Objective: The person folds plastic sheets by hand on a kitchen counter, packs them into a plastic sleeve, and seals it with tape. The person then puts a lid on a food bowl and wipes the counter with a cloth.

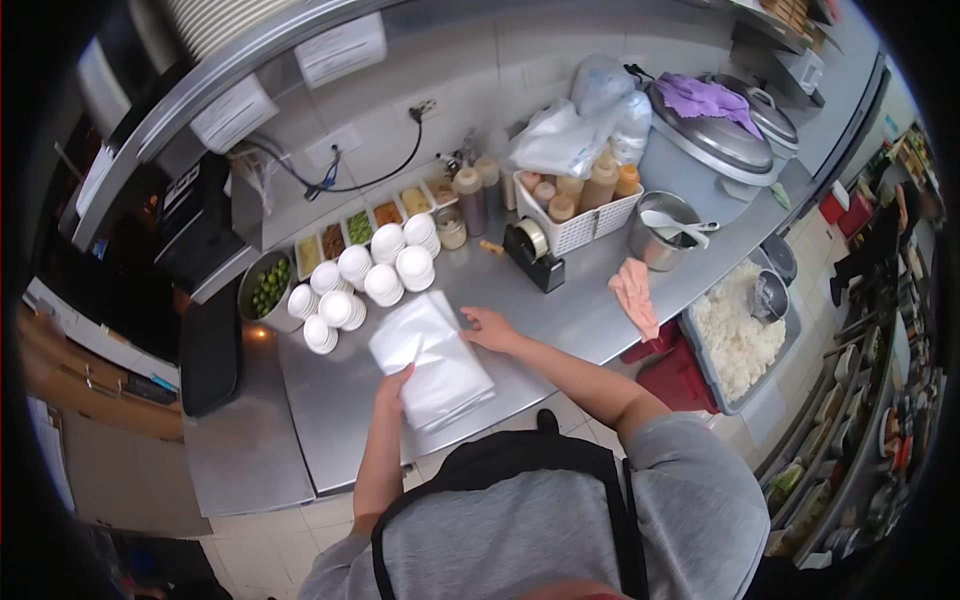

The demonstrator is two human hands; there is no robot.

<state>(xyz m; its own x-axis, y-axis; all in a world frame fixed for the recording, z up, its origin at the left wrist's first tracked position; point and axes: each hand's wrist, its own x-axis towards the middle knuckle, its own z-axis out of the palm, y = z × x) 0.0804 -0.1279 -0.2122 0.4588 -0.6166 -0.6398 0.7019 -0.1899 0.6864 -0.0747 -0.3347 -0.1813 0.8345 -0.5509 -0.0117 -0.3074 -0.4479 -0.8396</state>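
A stack of clear plastic bags or sheets [435, 365] lies flat on the steel counter [340, 400]. My left hand [396, 384] is at the stack's left edge, with the thumb on top and the other fingers hidden, so its hold is unclear. Beside the stack's upper right edge is my right hand [487, 328], fingers apart and curled a little, with nothing in them. Just beyond the bags stand several stacks of white cups [384, 284].
Behind the cups are small trays of chopped food [358, 227] and a bin of green fruit [268, 288]. Rightward stand a tape dispenser [535, 256], a white basket of bottles [580, 232], a metal pot [664, 250] and a pink cloth [633, 298]. A rice tub [740, 335] sits lower right.
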